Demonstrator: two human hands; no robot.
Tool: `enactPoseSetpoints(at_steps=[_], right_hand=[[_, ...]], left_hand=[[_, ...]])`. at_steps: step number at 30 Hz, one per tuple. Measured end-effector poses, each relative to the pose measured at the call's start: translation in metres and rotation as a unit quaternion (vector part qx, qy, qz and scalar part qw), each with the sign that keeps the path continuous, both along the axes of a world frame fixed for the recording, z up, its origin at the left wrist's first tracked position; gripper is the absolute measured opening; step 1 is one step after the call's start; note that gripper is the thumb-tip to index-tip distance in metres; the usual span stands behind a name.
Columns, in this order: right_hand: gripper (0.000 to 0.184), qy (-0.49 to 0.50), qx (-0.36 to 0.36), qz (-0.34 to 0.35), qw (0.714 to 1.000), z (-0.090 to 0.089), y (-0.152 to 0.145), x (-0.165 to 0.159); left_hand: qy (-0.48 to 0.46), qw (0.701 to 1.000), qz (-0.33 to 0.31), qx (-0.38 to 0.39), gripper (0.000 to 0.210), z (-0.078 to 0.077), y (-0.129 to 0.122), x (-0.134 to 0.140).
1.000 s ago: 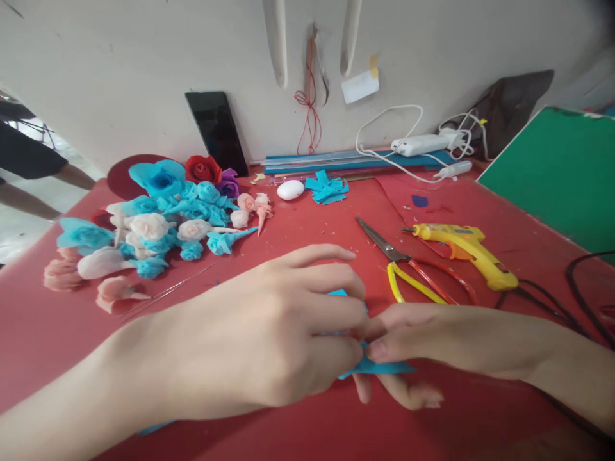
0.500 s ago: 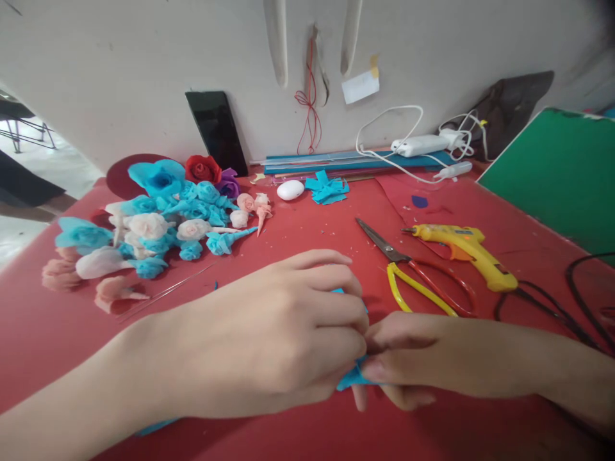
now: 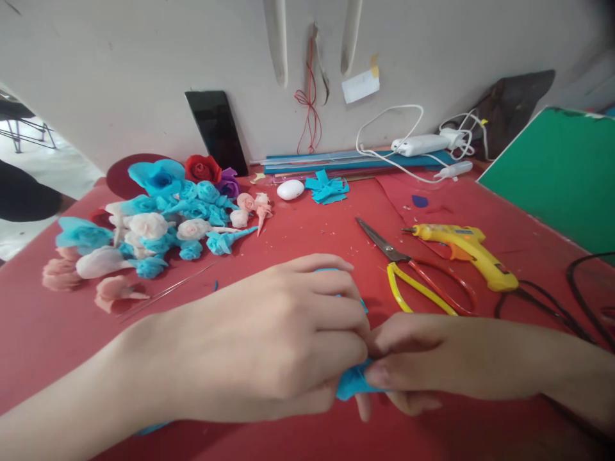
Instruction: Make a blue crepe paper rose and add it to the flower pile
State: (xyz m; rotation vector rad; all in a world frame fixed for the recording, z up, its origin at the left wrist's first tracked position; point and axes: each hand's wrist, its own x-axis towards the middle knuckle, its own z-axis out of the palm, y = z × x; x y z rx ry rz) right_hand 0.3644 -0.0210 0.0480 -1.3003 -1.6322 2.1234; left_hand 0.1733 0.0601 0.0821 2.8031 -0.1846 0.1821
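Close together over the red table [image 3: 250, 442], both hands work at a piece of blue crepe paper [image 3: 354, 382]. My left hand [image 3: 278, 339] has its fingers curled round the paper and hides most of it. From the right, my right hand [image 3: 423, 358] pinches the paper's lower end between thumb and fingers. More blue paper shows past the left knuckles, partly hidden. Scissors [image 3: 406, 258] with one red and one yellow handle lie just beyond my right hand, blades apart. A yellow glue gun [image 3: 468, 246] rests to their right.
At the left lies a pile of blue, white and pink paper flowers [image 3: 158, 227]. Blue paper strips [image 3: 327, 187] and a white egg-shaped object [image 3: 290, 189] sit further back. A phone [image 3: 216, 131] leans on the wall. A white power strip [image 3: 419, 146] and green board [image 3: 562, 173] stand right.
More of the blue paper shows below my left fingers, and both hands have shifted slightly. A dark shape at the far left edge, seemingly part of a person, has moved.
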Motion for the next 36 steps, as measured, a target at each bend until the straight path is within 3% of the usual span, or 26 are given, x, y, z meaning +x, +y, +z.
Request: enactPoseSetpoints(at_steps=[7,19,28,32,36], right_hand=[[0.024,0.020,-0.025,-0.013,0.999,-0.001,-0.002,0.002],[0.025,0.044,-0.036,0.002,0.998,0.002,-0.002,0.002],[0.027,0.029,-0.041,0.027,0.998,0.004,0.001,0.004],[0.031,0.025,-0.052,0.048,0.997,0.000,0.000,0.004],[0.025,0.027,-0.048,0.051,0.997,0.000,0.002,0.003]], left_hand=[[-0.001,0.999,0.016,-0.030,0.031,-0.001,-0.005,-0.001],[0.000,0.970,0.040,-0.240,0.018,-0.004,0.006,-0.003],[0.025,0.968,0.048,-0.244,0.013,-0.004,0.008,-0.001],[0.084,0.946,0.062,-0.306,0.012,-0.009,0.009,0.001],[0.126,0.911,0.034,-0.391,0.009,-0.015,0.011,0.002]])
